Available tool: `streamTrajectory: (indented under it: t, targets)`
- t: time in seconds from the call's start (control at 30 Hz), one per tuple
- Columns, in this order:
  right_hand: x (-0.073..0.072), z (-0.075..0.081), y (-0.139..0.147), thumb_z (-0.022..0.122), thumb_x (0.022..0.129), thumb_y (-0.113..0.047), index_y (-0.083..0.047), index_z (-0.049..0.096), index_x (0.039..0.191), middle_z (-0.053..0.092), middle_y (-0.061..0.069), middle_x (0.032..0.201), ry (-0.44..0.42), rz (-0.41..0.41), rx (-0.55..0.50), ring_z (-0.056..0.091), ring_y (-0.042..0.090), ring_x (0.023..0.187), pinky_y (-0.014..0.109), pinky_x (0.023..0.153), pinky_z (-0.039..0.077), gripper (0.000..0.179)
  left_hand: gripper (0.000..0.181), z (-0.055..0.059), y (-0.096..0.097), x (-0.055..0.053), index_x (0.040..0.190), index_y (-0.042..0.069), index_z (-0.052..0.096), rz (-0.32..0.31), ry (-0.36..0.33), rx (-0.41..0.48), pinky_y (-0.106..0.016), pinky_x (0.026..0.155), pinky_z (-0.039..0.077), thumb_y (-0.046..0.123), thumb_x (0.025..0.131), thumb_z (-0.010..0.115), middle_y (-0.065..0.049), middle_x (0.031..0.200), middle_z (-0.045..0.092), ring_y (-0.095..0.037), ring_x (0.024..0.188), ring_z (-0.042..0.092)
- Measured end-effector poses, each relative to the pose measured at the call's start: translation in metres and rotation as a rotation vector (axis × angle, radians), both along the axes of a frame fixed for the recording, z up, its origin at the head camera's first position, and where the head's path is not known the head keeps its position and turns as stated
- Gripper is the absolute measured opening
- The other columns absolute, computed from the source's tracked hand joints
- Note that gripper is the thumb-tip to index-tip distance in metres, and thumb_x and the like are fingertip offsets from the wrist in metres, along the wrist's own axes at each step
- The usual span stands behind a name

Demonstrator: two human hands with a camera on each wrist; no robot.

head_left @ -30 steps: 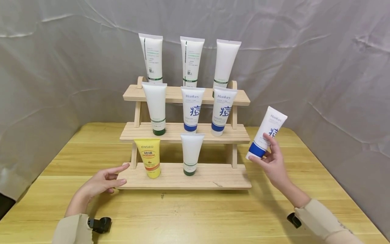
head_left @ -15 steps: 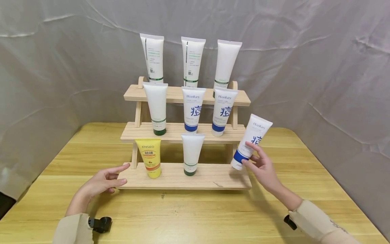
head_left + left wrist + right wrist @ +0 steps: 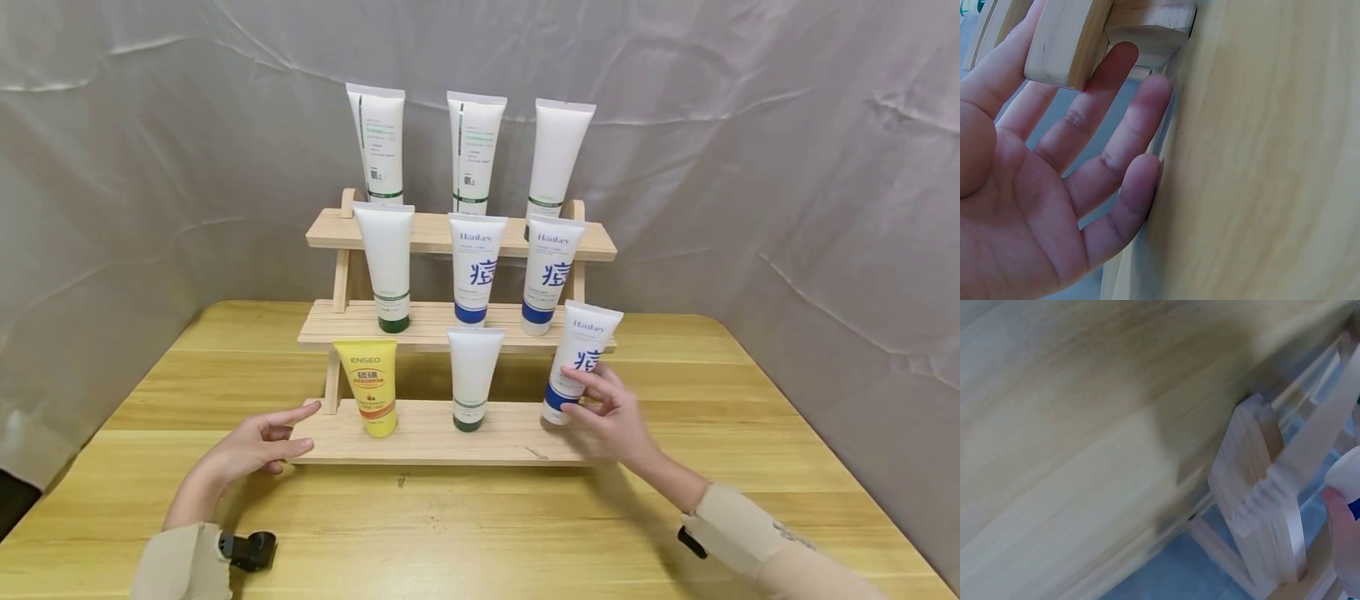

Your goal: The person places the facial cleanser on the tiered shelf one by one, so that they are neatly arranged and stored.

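Note:
In the head view my right hand (image 3: 617, 417) grips a white tube of cream (image 3: 581, 354) with a blue band, pinching it low down. The tube stands nearly upright, leaning slightly right, its cap over the right part of the bottom step of a wooden display stand (image 3: 510, 446). In the right wrist view only a fingertip (image 3: 1335, 506) and the cap end (image 3: 1346, 472) show at the edge. My left hand (image 3: 243, 446) is at the left end of the bottom step, fingers loosely extended, index fingertip at the wood. In the left wrist view its fingers lie beside the board end (image 3: 1063, 47).
A yellow tube (image 3: 367, 387) and a white green-capped tube (image 3: 472, 379) share the bottom step. The middle step bears a white tube (image 3: 386, 267) and two blue-banded ones. White tubes (image 3: 476, 150) line the top. Grey cloth (image 3: 750, 167) hangs behind the wooden table (image 3: 450, 533).
My right hand has carried the blue-banded tube left and down from beside the stand to the right part of the bottom step. The left hand has stayed put.

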State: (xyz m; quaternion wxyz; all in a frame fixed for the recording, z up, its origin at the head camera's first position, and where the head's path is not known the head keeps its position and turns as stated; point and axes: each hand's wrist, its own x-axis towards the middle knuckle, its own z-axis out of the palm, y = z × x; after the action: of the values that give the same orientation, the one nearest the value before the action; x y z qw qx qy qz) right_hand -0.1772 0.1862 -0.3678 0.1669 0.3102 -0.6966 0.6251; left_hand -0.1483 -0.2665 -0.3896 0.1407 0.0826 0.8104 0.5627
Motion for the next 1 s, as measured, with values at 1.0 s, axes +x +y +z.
streamTrajectory:
  t: [1.0]
  targets:
    - [-0.001,-0.012,-0.024,0.061,0.068,0.024,0.009,0.058,0.091,0.044,0.024,0.107,0.058,-0.023,0.173,0.05,0.033,0.096,0.033,0.071,0.049,0.028,0.064,0.0,0.0,-0.001,0.135,0.001,0.031,0.006,-0.001,-0.004,-0.029,0.056,0.045,0.019,0.083,0.064,-0.016,0.104,0.058,-0.014,0.073,0.051]
